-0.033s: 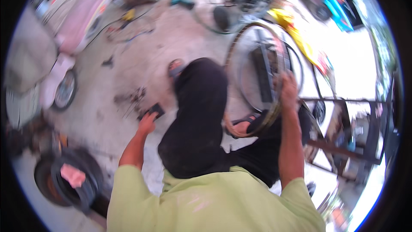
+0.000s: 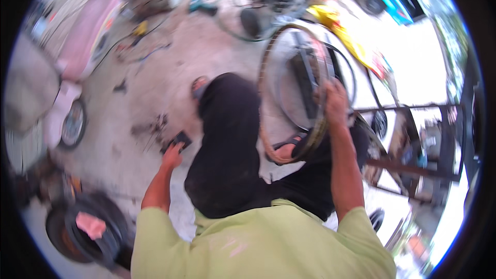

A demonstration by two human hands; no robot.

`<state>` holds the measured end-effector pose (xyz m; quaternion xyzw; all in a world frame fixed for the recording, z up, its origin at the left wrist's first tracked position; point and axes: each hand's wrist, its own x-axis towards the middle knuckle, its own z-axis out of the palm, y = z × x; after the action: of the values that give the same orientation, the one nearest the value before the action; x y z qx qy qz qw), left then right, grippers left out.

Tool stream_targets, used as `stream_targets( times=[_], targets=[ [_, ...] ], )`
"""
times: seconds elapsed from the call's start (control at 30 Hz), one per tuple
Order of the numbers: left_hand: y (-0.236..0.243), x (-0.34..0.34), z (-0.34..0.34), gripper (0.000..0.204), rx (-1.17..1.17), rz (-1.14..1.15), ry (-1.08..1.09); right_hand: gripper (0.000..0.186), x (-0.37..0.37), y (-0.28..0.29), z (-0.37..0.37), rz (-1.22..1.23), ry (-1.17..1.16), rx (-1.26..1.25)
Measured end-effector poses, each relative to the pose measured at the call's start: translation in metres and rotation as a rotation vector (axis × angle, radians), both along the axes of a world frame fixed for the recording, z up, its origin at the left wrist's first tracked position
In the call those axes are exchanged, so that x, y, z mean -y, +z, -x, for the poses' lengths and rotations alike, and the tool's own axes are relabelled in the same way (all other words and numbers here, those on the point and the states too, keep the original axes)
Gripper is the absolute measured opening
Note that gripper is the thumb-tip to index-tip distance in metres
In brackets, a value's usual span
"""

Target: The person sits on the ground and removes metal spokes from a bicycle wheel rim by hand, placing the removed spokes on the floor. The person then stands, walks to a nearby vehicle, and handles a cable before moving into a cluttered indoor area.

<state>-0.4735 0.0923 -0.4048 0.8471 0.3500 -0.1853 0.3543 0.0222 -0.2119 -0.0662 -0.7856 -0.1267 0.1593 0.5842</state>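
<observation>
My right hand (image 2: 336,101) is closed round the right side of a bare wheel rim (image 2: 262,88), which stands upright over my right foot. The rim is thin, brownish and round, with marks along its inner face. My left hand (image 2: 173,156) reaches down on the left side of my knee, fingers closed on a small dark rectangular block (image 2: 181,140). Blur hides what kind of block it is. Beside it, a scatter of small dark pieces (image 2: 155,125) lies on the concrete floor (image 2: 170,80).
Stacked tyres (image 2: 106,212) with a pink cloth (image 2: 91,226) on top lie at lower left. A small wheel (image 2: 74,123) stands at left. Behind the rim are another hoop (image 2: 354,75) and a yellow bag (image 2: 330,19). A metal frame (image 2: 413,168) stands at right.
The view has shifted slightly, so the floor things appear further left. Both hands keep their hold on the rim and the block.
</observation>
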Motion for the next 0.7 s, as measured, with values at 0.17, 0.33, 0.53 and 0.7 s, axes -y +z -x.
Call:
stream_targets(
  times=[0.17, 0.33, 0.53, 0.7],
  targets=[
    [0.039, 0.012, -0.017, 0.043, -0.073, 0.202, -0.001, 0.024, 0.0, 0.022, 0.014, -0.025, 0.029, -0.01],
    [0.041, 0.015, 0.004, 0.053, 0.181, 0.386, 0.408, 0.024, 0.007, 0.028, 0.022, -0.092, 0.012, -0.048],
    [0.043, 0.006, 0.007, 0.052, 0.113, 0.413, 0.441, 0.026, 0.001, 0.034, 0.017, -0.097, -0.011, -0.034],
    [0.046, 0.002, -0.003, 0.052, 0.055, 0.426, 0.426, 0.029, 0.019, 0.031, 0.017, -0.071, -0.057, -0.012]
  ],
)
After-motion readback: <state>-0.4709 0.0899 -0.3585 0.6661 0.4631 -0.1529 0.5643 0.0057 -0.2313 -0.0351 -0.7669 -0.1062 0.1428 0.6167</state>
